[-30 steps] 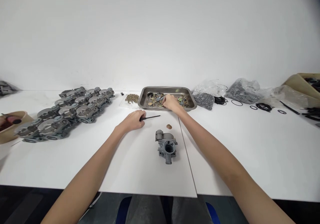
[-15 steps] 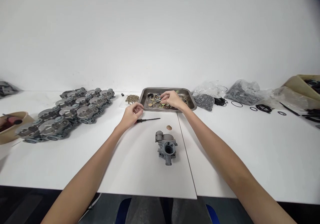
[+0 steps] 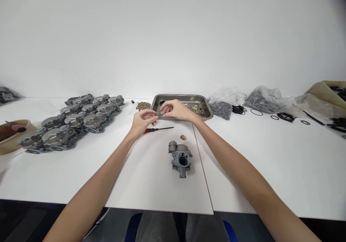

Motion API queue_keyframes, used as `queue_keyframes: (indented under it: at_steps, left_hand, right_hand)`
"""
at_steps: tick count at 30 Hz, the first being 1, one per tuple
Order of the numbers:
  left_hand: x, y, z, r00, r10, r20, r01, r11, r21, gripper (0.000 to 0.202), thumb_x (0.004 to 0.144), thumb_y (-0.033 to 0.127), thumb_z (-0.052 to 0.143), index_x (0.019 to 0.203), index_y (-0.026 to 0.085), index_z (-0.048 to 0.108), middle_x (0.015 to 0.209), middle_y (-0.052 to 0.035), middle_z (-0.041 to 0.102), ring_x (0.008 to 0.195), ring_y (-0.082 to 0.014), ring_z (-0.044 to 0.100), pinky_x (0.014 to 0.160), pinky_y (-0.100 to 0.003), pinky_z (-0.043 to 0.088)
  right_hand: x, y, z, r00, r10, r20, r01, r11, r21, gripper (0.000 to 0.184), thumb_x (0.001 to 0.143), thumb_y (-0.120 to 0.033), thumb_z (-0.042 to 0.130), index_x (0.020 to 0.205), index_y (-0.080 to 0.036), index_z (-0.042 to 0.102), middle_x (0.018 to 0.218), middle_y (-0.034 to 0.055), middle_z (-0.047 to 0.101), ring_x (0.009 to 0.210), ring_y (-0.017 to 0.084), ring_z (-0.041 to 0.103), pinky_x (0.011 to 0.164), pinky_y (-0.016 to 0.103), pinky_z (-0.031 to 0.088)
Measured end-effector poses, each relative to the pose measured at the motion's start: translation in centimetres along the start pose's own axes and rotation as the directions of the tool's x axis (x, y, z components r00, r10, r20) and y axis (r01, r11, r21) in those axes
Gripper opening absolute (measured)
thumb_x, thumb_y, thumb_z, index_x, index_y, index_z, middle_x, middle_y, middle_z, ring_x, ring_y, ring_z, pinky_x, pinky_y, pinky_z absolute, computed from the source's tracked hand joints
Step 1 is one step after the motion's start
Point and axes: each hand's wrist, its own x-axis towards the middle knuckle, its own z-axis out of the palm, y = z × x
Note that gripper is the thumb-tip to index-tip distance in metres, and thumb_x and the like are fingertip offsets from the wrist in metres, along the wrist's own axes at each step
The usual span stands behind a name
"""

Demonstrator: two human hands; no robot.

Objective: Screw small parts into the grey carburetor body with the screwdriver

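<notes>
Just behind the hands, a shallow metal tray (image 3: pixel 189 96) sits on the white counter (image 3: pixel 270 155) with small brass and coloured fittings loose in its right half. A heap of brass bits (image 3: pixel 143 106) lies just left of it. Further left, finished carburetors (image 3: pixel 72 121) stand in close rows, with a brown paper bowl (image 3: pixel 10 135) at the edge of view. To the right of the tray are clear bags of dark small parts (image 3: pixel 223 104) and scattered black O-rings (image 3: pixel 285 116).

Nearer the person, a single carburetor body (image 3: pixel 181 158) stands alone on the counter, open side up. A little brown cap (image 3: pixel 183 137) lies just behind it, and a slim screwdriver (image 3: pixel 159 129) lies flat under the hands. Nothing blocks the view of any of these.

The left hand (image 3: pixel 142 121) and right hand (image 3: pixel 177 110) are raised above the counter in front of the tray's near left corner, with their fingertips meeting. Both are nearly closed, thumb against forefinger, and pinch a small part (image 3: pixel 160 115) between them. It is too small to make out. The other fingers are loosely curled and touch nothing else.
</notes>
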Motion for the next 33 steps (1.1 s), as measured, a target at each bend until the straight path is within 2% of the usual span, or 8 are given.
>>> queue_keyframes:
  at_steps: [4, 7, 12, 18, 22, 26, 29, 33]
  left_hand:
    - [0.1, -0.2, 0.0, 1.0, 0.009, -0.013, -0.009, 1.0, -0.011, 0.03, 0.066, 0.032, 0.08, 0.084, 0.012, 0.067, 0.063, -0.003, 0.066, 0.055, -0.0131, 0.061, 0.059, -0.026, 0.051]
    - [0.3, -0.3, -0.2, 0.999, 0.027, -0.047, -0.027, 1.0, -0.005, 0.026, 0.067, 0.03, 0.079, 0.083, 0.012, 0.068, 0.062, -0.0026, 0.065, 0.055, -0.0134, 0.062, 0.061, -0.026, 0.05]
    - [0.4, -0.1, -0.6, 0.994, 0.03, -0.108, -0.028, 0.999, 0.026, 0.023, 0.068, 0.03, 0.077, 0.082, 0.012, 0.069, 0.059, -0.0014, 0.063, 0.053, -0.0115, 0.059, 0.059, -0.025, 0.048]
    - [0.2, 0.0, -0.5, 0.997, -0.026, -0.073, 0.033, 0.996, 0.085, 0.027, 0.068, 0.034, 0.076, 0.083, 0.013, 0.07, 0.059, -0.0019, 0.062, 0.052, -0.0113, 0.056, 0.055, -0.025, 0.046]
    - [0.3, -0.5, -0.3, 1.0, 0.004, -0.013, -0.001, 0.985, 0.172, 0.026, 0.068, 0.034, 0.075, 0.082, 0.013, 0.071, 0.067, -0.0032, 0.063, 0.052, -0.0098, 0.055, 0.053, -0.024, 0.044]
    - [0.3, -1.2, -0.1, 1.0, 0.025, 0.012, -0.028, 0.965, 0.262, 0.023, 0.068, 0.033, 0.074, 0.08, 0.014, 0.072, 0.077, -0.0052, 0.065, 0.057, -0.0089, 0.054, 0.055, -0.024, 0.044]
    - [0.3, -1.4, 0.1, 1.0, 0.015, 0.025, -0.021, 0.958, 0.284, 0.024, 0.068, 0.034, 0.074, 0.082, 0.014, 0.072, 0.077, -0.0053, 0.065, 0.06, -0.0096, 0.055, 0.057, -0.024, 0.045]
    - [0.3, -1.4, 0.2, 1.0, 0.002, 0.031, -0.01, 0.957, 0.29, 0.027, 0.069, 0.037, 0.073, 0.084, 0.014, 0.072, 0.075, -0.0054, 0.065, 0.06, -0.0104, 0.055, 0.058, -0.025, 0.045]
  right_hand:
    - [0.1, -0.1, 0.3, 0.999, -0.04, -0.022, 0.039, 0.999, -0.036, 0.016, 0.075, -0.017, 0.069, 0.091, -0.016, 0.07, 0.091, 0.0046, 0.072, 0.084, 0.015, 0.066, 0.075, 0.027, 0.051]
    - [-0.1, -0.6, -0.1, 1.0, -0.021, -0.014, 0.02, 0.997, -0.07, 0.017, 0.077, -0.021, 0.069, 0.093, -0.017, 0.071, 0.093, 0.005, 0.072, 0.085, 0.016, 0.066, 0.075, 0.028, 0.051]
    - [-0.7, -0.6, -2.7, 0.98, 0.085, -0.18, -0.107, 0.987, -0.118, 0.016, 0.084, -0.025, 0.064, 0.095, -0.016, 0.072, 0.099, 0.0086, 0.072, 0.088, 0.018, 0.064, 0.078, 0.031, 0.05]
    - [-1.6, 2.3, -6.1, 0.929, 0.223, -0.296, -0.28, 0.946, -0.165, 0.018, 0.082, -0.021, 0.063, 0.095, -0.014, 0.073, 0.093, 0.0084, 0.072, 0.083, 0.018, 0.065, 0.074, 0.03, 0.048]
    - [-2.5, 3.8, -8.0, 0.892, 0.286, -0.349, -0.367, 0.91, -0.192, 0.02, 0.082, -0.019, 0.063, 0.097, -0.012, 0.073, 0.093, 0.0093, 0.073, 0.081, 0.017, 0.064, 0.075, 0.029, 0.049]
    - [-3.7, 4.1, -9.8, 0.83, 0.319, -0.457, -0.453, 0.864, -0.219, 0.023, 0.082, -0.016, 0.062, 0.099, -0.009, 0.074, 0.1, 0.0123, 0.073, 0.087, 0.019, 0.065, 0.082, 0.03, 0.05]
    - [-4.2, 4.4, -10.5, 0.803, 0.361, -0.474, -0.513, 0.824, -0.241, 0.025, 0.082, -0.014, 0.06, 0.102, -0.008, 0.074, 0.102, 0.0134, 0.073, 0.09, 0.019, 0.065, 0.083, 0.029, 0.05]
    - [-4.0, 5.4, -9.8, 0.815, 0.4, -0.42, -0.533, 0.801, -0.272, 0.023, 0.082, -0.011, 0.059, 0.1, -0.008, 0.074, 0.099, 0.0138, 0.074, 0.088, 0.02, 0.067, 0.08, 0.029, 0.051]
